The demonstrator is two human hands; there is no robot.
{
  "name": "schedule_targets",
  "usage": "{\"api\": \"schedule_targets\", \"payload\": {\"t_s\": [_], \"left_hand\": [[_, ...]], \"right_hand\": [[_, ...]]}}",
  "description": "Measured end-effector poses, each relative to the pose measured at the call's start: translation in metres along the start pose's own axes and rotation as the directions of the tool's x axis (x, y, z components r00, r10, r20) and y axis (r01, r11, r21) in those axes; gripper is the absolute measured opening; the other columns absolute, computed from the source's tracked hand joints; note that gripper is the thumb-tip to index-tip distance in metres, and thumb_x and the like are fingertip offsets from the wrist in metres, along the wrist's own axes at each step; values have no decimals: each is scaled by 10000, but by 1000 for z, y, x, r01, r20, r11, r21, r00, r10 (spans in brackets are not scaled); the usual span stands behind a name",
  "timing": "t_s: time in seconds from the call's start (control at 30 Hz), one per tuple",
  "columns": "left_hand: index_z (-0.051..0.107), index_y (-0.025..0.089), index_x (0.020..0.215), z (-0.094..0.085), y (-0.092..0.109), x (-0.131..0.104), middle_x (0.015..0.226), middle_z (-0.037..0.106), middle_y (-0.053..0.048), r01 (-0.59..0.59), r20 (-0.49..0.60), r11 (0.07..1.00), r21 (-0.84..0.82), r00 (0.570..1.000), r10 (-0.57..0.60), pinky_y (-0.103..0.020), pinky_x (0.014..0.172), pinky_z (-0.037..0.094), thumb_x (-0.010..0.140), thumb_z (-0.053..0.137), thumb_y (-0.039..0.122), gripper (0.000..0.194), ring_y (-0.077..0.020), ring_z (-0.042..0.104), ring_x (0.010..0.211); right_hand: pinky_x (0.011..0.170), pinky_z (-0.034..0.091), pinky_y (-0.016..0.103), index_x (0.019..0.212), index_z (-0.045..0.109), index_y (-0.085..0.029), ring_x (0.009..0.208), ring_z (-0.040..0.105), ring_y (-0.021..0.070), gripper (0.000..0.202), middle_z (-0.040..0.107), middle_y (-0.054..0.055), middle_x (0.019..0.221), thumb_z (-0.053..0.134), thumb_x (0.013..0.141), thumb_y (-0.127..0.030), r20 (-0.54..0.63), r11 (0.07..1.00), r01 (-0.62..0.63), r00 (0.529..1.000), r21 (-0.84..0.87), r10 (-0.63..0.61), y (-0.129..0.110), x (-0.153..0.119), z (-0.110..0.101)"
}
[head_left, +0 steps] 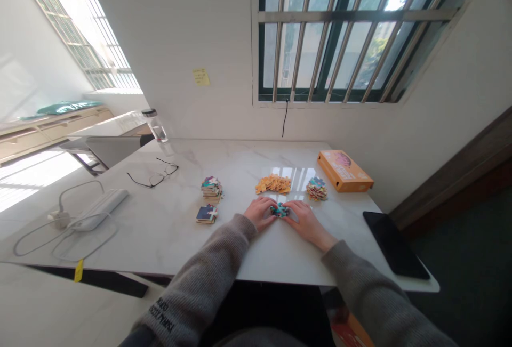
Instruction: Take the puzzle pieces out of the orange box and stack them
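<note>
Between my two hands, at the near side of the white table, is a small group of teal jigsaw puzzle pieces (pixel 279 209). The fingers of my left hand (pixel 261 212) are closed on their left edge. From the other side, my right hand (pixel 303 220) grips their right edge with thumb and fingers. Just beyond lies a heap of orange puzzle pieces (pixel 274 183). A stack of mixed-colour pieces (pixel 317 189) stands to the right of it. Over to the left are a taller stack of pieces (pixel 212 189) and a lower stack with a dark blue top (pixel 207 214).
An orange puzzle box (pixel 344 171) sits at the back right, with a black tablet (pixel 395 244) along the right edge. To the left lie eyeglasses (pixel 157 178) and a white power strip (pixel 100 210) with looped cable. A clear bottle (pixel 156 126) stands at the far left corner.
</note>
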State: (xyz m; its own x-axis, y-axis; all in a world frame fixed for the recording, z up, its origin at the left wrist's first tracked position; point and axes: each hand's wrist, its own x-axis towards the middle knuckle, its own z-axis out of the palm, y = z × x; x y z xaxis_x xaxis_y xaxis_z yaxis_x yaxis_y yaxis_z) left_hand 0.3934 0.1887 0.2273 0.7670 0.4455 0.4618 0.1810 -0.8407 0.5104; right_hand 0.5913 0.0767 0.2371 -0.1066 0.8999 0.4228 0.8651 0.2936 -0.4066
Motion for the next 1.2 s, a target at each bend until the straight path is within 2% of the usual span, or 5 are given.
{"api": "schedule_targets", "payload": {"t_s": [0.47, 0.63, 0.87, 1.07, 1.2], "left_hand": [[651, 224, 989, -4, -1, -2, 1146, 698, -64, -21, -55, 1000, 12, 998, 22, -413, 980, 478, 806, 693, 236, 189, -236, 608, 1057], [648, 222, 963, -12, 10, -3, 1130, 710, -63, -49, -102, 999, 3, 994, 49, -415, 964, 473, 740, 703, 215, 230, -238, 629, 1023], [643, 219, 947, -15, 24, -5, 1156, 708, -55, -105, -158, 994, -7, 982, 102, -407, 963, 475, 687, 653, 113, 282, -228, 630, 1016], [659, 219, 995, -17, 20, -4, 1203, 673, -81, -112, -261, 994, -11, 960, 105, -405, 969, 494, 843, 568, 128, 200, -216, 608, 1070], [643, 218, 1090, -19, 22, -5, 1161, 663, -91, -106, -275, 994, -7, 956, 100, -428, 997, 484, 815, 594, 147, 289, -236, 591, 1100]], "right_hand": [[942, 481, 448, 1186, 622, -246, 1083, 585, 264, 265, 685, 84, 1134, 607, 924, -287, -77, 996, 87, 993, 24, -85, -6, 2, -5], [850, 502, 390, 1222, 584, -218, 961, 620, 221, 309, 682, 69, 1022, 546, 928, -306, -170, 949, -36, 981, 312, 93, -11, 10, -4], [654, 445, 272, 1264, 564, -187, 682, 530, 135, 392, 555, -27, 743, 541, 909, -353, -54, 775, -164, 968, 610, 247, -17, 19, -2], [685, 446, 278, 1332, 534, -186, 695, 526, 131, 472, 554, -28, 761, 567, 894, -359, 1, 713, -185, 968, 676, 250, -21, 16, -1], [663, 447, 272, 1281, 574, -187, 673, 518, 129, 439, 543, -32, 739, 580, 886, -379, -33, 715, -186, 959, 673, 281, -21, 14, 1]]}}
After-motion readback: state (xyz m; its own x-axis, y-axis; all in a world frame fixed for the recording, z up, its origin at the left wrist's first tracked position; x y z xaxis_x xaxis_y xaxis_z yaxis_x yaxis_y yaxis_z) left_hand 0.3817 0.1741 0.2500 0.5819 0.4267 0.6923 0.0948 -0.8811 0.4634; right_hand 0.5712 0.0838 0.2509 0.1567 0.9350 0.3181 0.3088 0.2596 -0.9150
